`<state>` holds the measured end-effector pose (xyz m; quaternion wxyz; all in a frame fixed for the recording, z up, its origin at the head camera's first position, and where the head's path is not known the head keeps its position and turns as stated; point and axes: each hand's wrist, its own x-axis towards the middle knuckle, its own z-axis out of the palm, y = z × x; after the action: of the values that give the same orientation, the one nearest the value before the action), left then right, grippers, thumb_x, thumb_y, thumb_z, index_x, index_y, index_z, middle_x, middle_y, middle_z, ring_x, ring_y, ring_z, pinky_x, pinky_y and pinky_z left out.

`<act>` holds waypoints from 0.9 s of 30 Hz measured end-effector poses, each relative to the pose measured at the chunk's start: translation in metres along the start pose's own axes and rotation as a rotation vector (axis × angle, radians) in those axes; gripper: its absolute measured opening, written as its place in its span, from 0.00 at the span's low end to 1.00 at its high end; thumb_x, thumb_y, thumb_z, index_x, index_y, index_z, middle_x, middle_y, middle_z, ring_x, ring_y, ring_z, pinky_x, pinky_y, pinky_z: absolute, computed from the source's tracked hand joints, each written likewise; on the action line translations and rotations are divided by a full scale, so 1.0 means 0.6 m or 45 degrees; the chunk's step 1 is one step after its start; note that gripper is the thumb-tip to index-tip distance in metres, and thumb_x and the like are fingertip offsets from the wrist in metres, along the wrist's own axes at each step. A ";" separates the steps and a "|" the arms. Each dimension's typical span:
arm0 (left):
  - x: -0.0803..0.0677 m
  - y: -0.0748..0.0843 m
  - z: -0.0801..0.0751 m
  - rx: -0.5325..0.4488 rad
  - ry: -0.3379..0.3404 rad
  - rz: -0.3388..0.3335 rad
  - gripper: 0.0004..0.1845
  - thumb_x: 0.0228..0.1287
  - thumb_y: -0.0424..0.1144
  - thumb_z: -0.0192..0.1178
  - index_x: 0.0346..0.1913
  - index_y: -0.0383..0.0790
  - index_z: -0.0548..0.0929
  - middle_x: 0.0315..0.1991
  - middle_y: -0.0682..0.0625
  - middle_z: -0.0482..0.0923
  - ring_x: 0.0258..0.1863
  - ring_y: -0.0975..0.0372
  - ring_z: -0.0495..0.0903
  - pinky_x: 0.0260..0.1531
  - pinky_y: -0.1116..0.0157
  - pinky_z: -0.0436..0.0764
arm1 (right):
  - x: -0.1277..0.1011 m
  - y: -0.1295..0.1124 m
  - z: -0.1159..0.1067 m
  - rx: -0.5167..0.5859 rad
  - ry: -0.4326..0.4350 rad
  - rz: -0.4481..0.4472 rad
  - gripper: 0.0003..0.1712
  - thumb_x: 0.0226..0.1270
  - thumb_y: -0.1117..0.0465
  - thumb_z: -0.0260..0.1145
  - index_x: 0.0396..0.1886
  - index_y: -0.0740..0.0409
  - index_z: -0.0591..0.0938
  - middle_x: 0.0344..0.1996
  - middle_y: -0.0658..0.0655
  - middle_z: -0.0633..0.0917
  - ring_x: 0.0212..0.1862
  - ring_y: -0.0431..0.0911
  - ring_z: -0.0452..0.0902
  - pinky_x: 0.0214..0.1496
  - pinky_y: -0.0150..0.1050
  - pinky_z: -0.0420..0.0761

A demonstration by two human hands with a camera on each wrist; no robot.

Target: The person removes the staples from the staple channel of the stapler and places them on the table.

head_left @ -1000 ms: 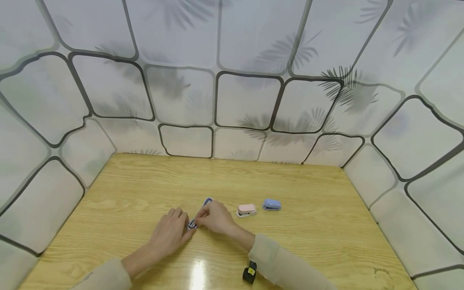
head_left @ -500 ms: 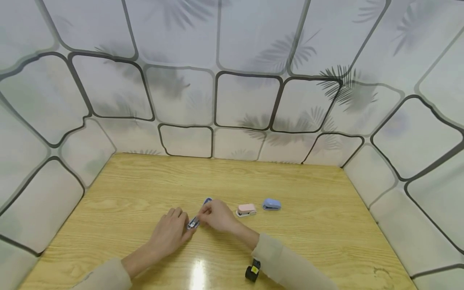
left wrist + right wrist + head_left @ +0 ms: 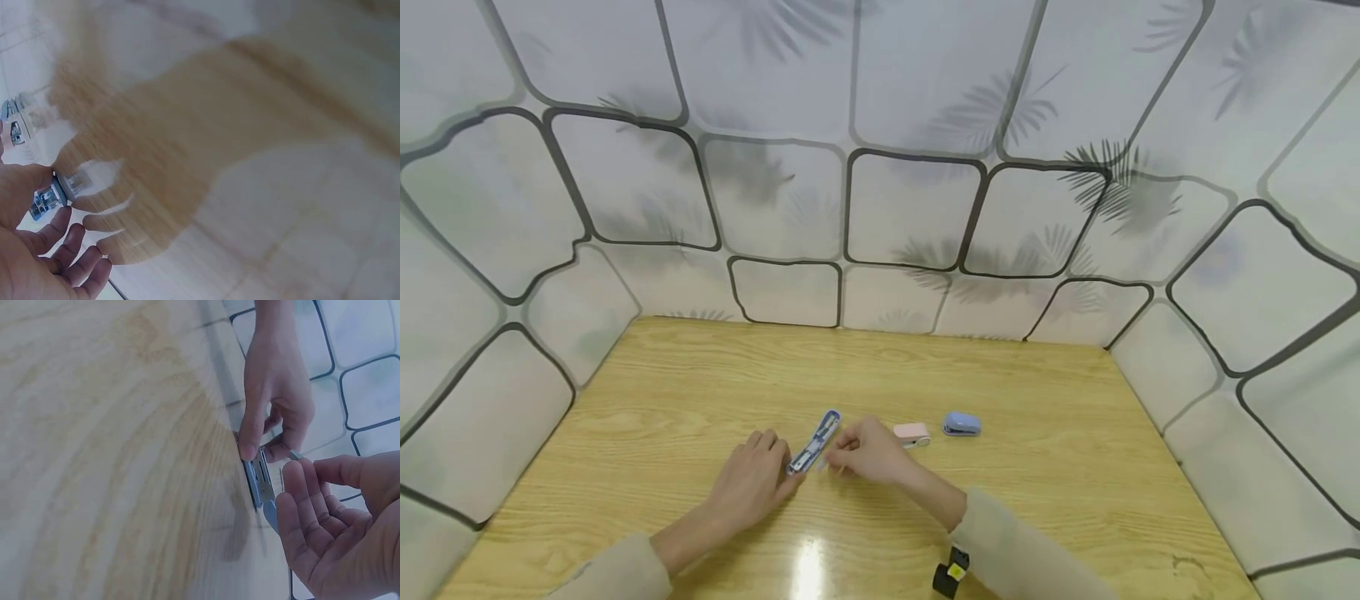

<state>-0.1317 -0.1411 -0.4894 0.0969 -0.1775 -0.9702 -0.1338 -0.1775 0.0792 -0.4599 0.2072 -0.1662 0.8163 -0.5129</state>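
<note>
A blue stapler (image 3: 814,443) lies swung wide open on the wooden table, its metal inside facing up. My left hand (image 3: 747,479) rests at its near end, with thumb and forefinger pinching the body in the right wrist view, where the stapler (image 3: 259,475) is partly covered by fingers. Just right of it, my right hand (image 3: 868,450) pinches a small silvery strip (image 3: 295,454) between thumb and forefinger, a little away from the stapler. The left wrist view shows the stapler's end (image 3: 47,203) beside the left thumb.
A pink mini stapler (image 3: 912,433) sits close behind the right hand, partly hidden by it. Farther right is a light blue mini stapler (image 3: 962,423). A black device (image 3: 951,572) hangs at the right sleeve. Patterned cloth walls (image 3: 910,208) enclose the table (image 3: 1045,492).
My right hand has drawn back to the right from over the stapler with the small strip, uncovering the stapler's open inside. My left hand has stayed in place.
</note>
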 end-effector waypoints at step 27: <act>-0.004 0.001 0.002 0.030 -0.005 -0.011 0.16 0.61 0.48 0.76 0.34 0.43 0.81 0.30 0.54 0.68 0.31 0.63 0.65 0.30 0.69 0.67 | -0.035 0.012 0.078 0.222 -0.122 0.263 0.07 0.69 0.68 0.70 0.30 0.64 0.88 0.23 0.60 0.90 0.17 0.38 0.81 0.18 0.27 0.79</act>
<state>-0.1296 -0.1409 -0.4908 0.0964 -0.1723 -0.9726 -0.1224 -0.1363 0.0564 -0.4812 0.3113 -0.0870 0.7706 -0.5493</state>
